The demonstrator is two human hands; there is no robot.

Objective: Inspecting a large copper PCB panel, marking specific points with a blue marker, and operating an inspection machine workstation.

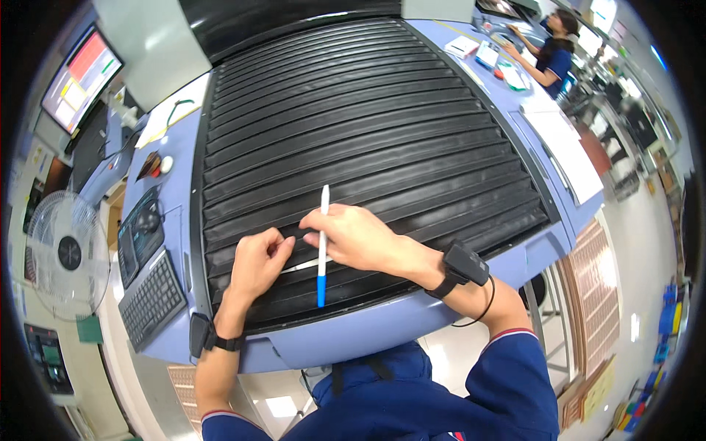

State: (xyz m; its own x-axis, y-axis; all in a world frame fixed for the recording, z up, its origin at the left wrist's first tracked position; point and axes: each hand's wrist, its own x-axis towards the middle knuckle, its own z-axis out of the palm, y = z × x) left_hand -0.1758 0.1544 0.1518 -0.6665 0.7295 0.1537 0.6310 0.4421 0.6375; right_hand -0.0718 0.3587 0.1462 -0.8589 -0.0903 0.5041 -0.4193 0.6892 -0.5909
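Observation:
My right hand [357,237] is closed round a slim white marker pen [322,257] with a blue end. The pen stands nearly in line with my view, its white tip pointing away from me and its blue end toward me. Just to its left, my left hand [257,261] is curled, thumb against the bent fingers; whatever it may hold is hidden. Between the two hands a thin white strip [300,265] shows against the black ribbed cover [353,147]. Both hands are over the near part of that cover.
A blue-grey machine frame [353,334] borders the cover. At left are a keyboard [152,298], a fan [70,253] and a monitor [82,77]. White sheets [562,151] lie along the right ledge. Another person [555,55] works at the far right.

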